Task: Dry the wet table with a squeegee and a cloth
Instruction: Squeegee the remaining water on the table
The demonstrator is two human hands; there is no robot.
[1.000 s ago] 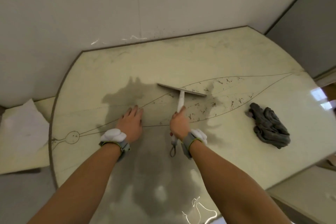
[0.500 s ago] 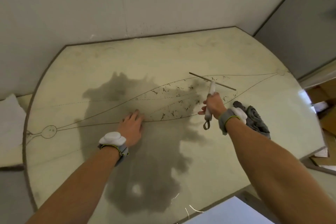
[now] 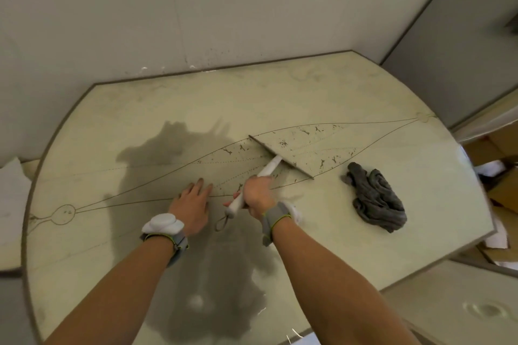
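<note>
A pale round table [image 3: 280, 92] with a thin leaf-shaped line pattern fills the view. My right hand [image 3: 256, 194] grips the white handle of a squeegee [image 3: 270, 166], whose long blade lies slanted on the tabletop near the middle. My left hand [image 3: 192, 203] rests flat on the table with fingers spread, just left of the handle. A crumpled dark grey cloth [image 3: 375, 200] lies on the table to the right, apart from the blade's end. Both wrists wear grey bands with white pods.
A white wall [image 3: 196, 8] borders the table's far edge, and a grey panel [image 3: 462, 50] stands at the right. White sheets [image 3: 11, 196] lie beyond the left rim. Cardboard boxes [image 3: 499, 154] sit past the right edge.
My right hand swung the squeegee out to the right, lifted, then brought it back to the table's middle with the blade down and slanted. My left hand stayed planted.
</note>
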